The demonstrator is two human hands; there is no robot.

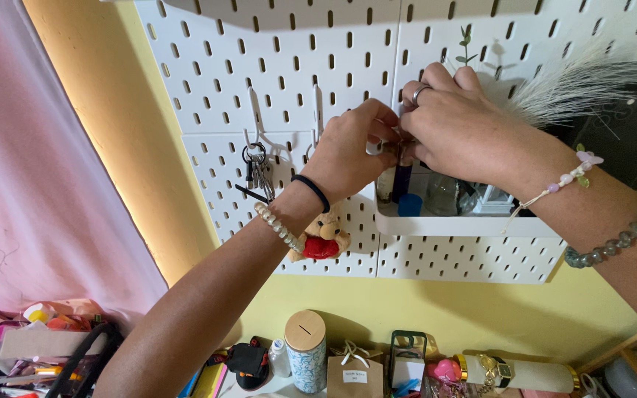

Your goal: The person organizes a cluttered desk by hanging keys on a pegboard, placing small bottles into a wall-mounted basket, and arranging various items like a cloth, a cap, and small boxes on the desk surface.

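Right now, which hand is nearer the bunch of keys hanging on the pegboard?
Left. The left hand is just right of the keys, by the next hook; the right hand is farther right, above the white bin.

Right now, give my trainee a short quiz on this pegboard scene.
1. True or false: the keys hang on a hook left of the left hand.
2. The white bin is mounted on: A) the desk, B) the pegboard, C) the curtain.
3. Which hand wears a ring?

Key:
1. True. The keys hang from a pegboard hook, apart from both hands.
2. B. The bin sits on the pegboard, with bottles inside.
3. The right hand. Both hands meet at the bin's upper left corner, on something small that the fingers hide.
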